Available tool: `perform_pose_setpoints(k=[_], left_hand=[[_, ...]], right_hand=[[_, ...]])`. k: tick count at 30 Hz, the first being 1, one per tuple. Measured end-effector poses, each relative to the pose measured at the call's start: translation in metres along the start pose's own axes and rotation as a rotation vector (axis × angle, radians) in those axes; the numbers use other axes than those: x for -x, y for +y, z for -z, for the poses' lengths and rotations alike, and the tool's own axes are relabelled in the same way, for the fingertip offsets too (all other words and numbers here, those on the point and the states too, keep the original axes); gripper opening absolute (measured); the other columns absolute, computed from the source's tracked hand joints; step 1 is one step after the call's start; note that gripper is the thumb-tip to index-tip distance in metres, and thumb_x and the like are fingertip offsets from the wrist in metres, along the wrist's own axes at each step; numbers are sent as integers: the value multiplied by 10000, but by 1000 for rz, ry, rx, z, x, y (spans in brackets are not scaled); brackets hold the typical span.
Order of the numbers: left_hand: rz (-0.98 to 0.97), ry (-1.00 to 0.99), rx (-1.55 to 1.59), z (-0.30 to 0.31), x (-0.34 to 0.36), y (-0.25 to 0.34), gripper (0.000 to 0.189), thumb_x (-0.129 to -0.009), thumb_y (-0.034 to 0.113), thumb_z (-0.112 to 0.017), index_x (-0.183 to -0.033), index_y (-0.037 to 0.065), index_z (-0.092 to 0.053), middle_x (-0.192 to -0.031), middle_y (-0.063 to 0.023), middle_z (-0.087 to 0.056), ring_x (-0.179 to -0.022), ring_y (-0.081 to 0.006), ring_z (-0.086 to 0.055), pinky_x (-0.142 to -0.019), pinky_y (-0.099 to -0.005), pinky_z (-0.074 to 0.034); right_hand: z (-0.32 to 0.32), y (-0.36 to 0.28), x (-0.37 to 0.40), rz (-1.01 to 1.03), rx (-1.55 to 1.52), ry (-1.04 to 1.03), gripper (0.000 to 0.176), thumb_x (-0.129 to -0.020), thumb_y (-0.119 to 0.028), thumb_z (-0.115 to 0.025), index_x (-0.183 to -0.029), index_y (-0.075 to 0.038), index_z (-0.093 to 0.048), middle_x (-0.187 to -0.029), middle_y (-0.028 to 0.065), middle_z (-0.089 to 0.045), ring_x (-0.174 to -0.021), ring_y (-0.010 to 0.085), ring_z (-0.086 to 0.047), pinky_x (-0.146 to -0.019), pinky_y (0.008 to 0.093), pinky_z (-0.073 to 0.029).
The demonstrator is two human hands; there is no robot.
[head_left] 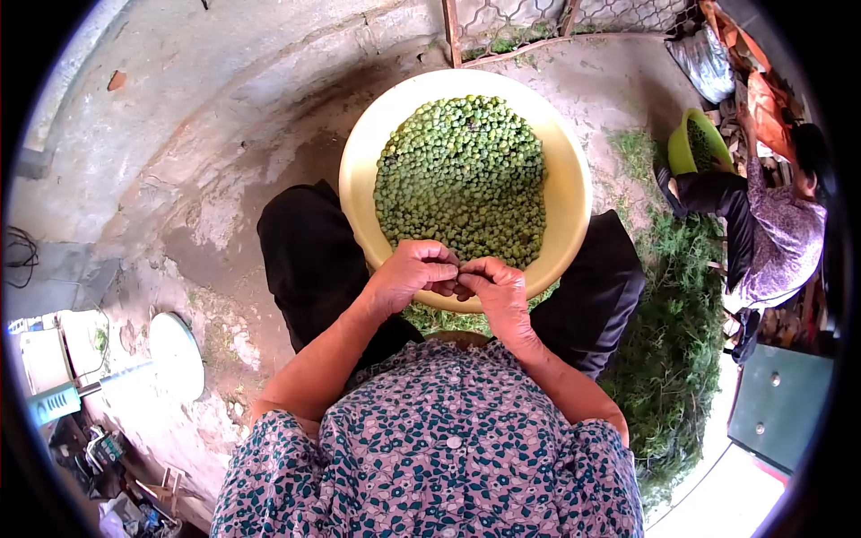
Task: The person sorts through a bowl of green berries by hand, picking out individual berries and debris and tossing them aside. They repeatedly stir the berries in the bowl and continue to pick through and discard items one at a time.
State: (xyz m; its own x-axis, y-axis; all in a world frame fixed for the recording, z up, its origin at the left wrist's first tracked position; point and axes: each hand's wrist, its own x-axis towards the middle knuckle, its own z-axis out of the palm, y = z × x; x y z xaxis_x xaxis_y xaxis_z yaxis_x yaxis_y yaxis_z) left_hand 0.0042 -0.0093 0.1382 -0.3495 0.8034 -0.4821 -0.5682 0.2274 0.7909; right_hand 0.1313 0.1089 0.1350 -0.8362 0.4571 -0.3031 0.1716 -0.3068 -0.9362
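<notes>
A wide pale-yellow basin [356,170] stands between my knees, holding a deep heap of small, round green pods or berries [462,179]. Over its near rim, my left hand [408,276] and my right hand [500,291] meet fingertip to fingertip. The thumb and fingers of each are pinched closed. Whatever lies between the fingertips is too small and covered to make out.
Feathery green plants [668,350] are heaped on the ground to my right. Beyond them a seated person [776,229] reaches near a lime-green tub [680,148]. A pedestal fan [178,357] stands at left; a plastered wall [224,54] runs behind.
</notes>
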Motion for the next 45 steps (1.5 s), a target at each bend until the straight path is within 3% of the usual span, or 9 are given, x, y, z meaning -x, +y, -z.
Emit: perform_pose_setpoints(k=[8,14,16,24,26,30,33,36,45], left_hand=[[-99,9,110,-10,21,-1,91,-835,58,-616,-890,-12,-602,-775,-51,-606,-693,-133,-587,-658,-263,-491],[-216,187,-231,-11,17,-15,104,-756,-28,-604,-859,-19,-612,-790,-56,-606,-692,-154,-583,-644,-269,-475],[-372,248,-667,-2,3,-28,147,-715,5,-630,-862,-6,-634,-790,-97,-619,-691,-209,-602,-661,-295,-482],[-139,133,-886,-4,-41,-27,163,-746,83,-605,-888,18,-650,-815,-136,-636,-749,-256,-609,-674,-330,-472],[-338,96,-1029,4,-70,-37,168,-748,84,-608,-894,11,-646,-798,-135,-639,-716,-254,-611,-665,-339,-473],[-225,254,-952,-4,-122,-30,139,-764,100,-564,-865,43,-642,-816,-146,-640,-775,-321,-609,-699,-412,-472],[-163,312,-1078,-19,-160,-31,123,-790,118,-578,-866,42,-638,-864,-138,-633,-795,-326,-600,-708,-428,-471],[-66,322,-1213,-28,-193,-42,131,-789,110,-622,-908,57,-630,-855,-122,-581,-848,-317,-561,-735,-420,-458],[-478,370,-1531,-21,-230,-76,185,-659,42,-676,-840,81,-666,-849,-96,-526,-790,-297,-542,-639,-393,-472]], right_hand=[[7,-11,12,-21,-249,-34,49,-852,-22,-558,-845,25,-571,-696,33,-588,-609,108,-565,-558,244,-480],[37,2,24,366,708,-282,149,-763,-1,-565,-883,-45,-641,-781,124,-619,-694,274,-611,-634,340,-488],[42,9,29,619,966,-556,172,-777,-22,-525,-900,-42,-643,-852,148,-623,-811,326,-599,-698,390,-480],[72,-50,10,410,1047,-582,164,-805,-71,-551,-933,7,-618,-841,162,-604,-787,339,-592,-698,391,-491],[96,-55,-20,597,976,-376,162,-835,-93,-569,-957,-4,-626,-840,139,-626,-770,282,-619,-698,355,-497],[112,-112,-76,88,722,116,200,-858,-86,-571,-1037,-24,-636,-861,84,-652,-772,111,-600,-686,251,-483],[126,-106,-115,215,536,250,195,-832,-65,-588,-1014,-14,-637,-789,98,-663,-661,126,-612,-648,260,-489],[133,-93,-133,228,352,263,184,-838,-60,-576,-1002,-10,-643,-769,71,-652,-667,109,-606,-637,243,-477],[143,-103,-128,186,58,356,169,-851,-21,-594,-1007,11,-654,-832,49,-649,-702,91,-582,-682,218,-480]])
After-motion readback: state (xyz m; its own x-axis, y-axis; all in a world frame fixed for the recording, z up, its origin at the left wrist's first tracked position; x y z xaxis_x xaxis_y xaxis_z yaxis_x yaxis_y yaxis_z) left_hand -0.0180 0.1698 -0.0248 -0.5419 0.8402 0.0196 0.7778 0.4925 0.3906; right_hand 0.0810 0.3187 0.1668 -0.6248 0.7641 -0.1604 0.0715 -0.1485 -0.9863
